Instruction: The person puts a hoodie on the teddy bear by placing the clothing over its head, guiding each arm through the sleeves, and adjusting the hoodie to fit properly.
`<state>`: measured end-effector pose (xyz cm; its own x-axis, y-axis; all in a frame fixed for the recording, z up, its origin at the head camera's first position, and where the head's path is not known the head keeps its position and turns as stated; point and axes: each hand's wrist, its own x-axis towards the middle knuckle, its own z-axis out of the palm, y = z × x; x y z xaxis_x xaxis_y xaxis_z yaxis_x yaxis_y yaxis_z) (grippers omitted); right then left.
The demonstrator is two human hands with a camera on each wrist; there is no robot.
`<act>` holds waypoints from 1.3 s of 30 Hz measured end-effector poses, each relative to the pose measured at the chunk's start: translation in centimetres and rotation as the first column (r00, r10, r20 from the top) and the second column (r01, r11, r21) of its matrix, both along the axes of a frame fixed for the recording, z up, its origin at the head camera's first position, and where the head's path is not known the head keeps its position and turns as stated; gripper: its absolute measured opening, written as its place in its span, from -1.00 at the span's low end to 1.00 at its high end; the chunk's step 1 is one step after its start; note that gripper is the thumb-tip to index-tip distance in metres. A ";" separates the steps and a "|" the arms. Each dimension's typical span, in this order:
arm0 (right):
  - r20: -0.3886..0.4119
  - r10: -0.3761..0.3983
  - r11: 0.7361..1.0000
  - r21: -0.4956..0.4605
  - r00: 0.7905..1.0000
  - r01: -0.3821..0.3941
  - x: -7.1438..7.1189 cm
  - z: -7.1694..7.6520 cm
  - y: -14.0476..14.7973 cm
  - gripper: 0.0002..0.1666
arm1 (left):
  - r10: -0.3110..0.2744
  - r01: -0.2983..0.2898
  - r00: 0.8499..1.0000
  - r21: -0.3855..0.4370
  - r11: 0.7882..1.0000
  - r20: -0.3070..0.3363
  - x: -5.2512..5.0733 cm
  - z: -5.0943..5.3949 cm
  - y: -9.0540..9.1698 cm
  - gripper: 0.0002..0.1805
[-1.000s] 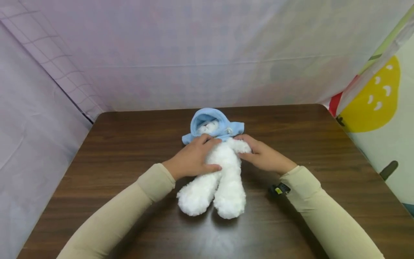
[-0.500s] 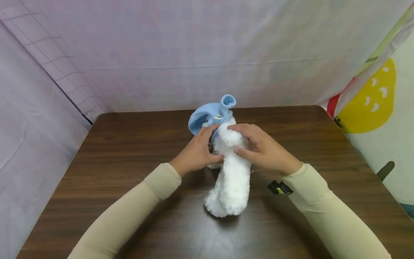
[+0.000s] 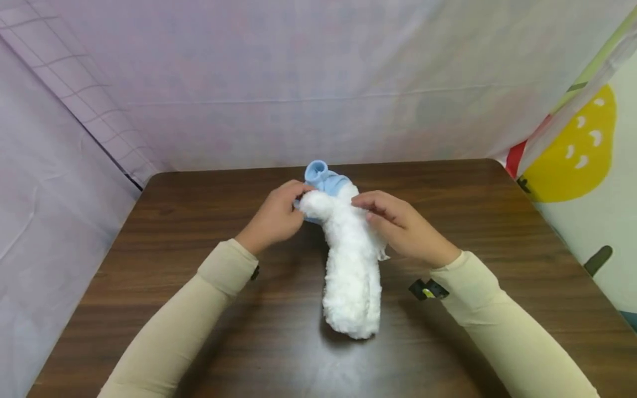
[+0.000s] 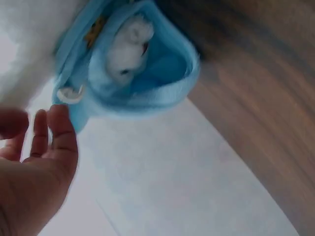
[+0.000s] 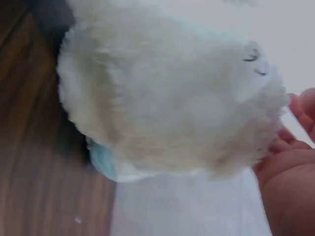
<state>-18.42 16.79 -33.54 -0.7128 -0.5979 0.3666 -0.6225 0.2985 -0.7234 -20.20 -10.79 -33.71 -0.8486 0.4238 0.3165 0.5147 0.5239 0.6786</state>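
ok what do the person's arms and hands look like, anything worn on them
The left arm wears a plain, close-fitting beige cloth left sleeve with a cuff band, matched by the beige cloth right sleeve. A small black device with a yellow-green patch sits at the right wrist. The left hand and right hand show no gloves.

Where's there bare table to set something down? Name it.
Bare patches of the table: between its left edge and the left sleeve; between its right edge and the right sleeve; and between the sleeves, on the near side of the white plush toy. Crowded: the centre, where left hand and right hand flank the toy and its blue hoodie.
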 end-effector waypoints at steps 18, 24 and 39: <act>0.124 -0.113 0.989 0.113 0.986 0.099 -0.7 -3.0 -1.0 -0.68 | -0.057 0.074 0.997 -0.361 0.930 0.058 1.3 -0.4 -0.6 -0.25; 0.027 -0.069 0.985 0.158 0.997 0.064 -0.9 -2.8 -1.1 -0.81 | -0.129 0.144 0.989 -0.336 0.931 0.069 1.3 -2.0 -0.9 -0.31; -0.396 -0.138 0.822 0.466 0.908 0.328 0.3 -4.1 -3.5 -0.17 | -0.095 -0.021 0.976 -0.514 0.857 -0.198 1.9 -3.3 0.6 -0.65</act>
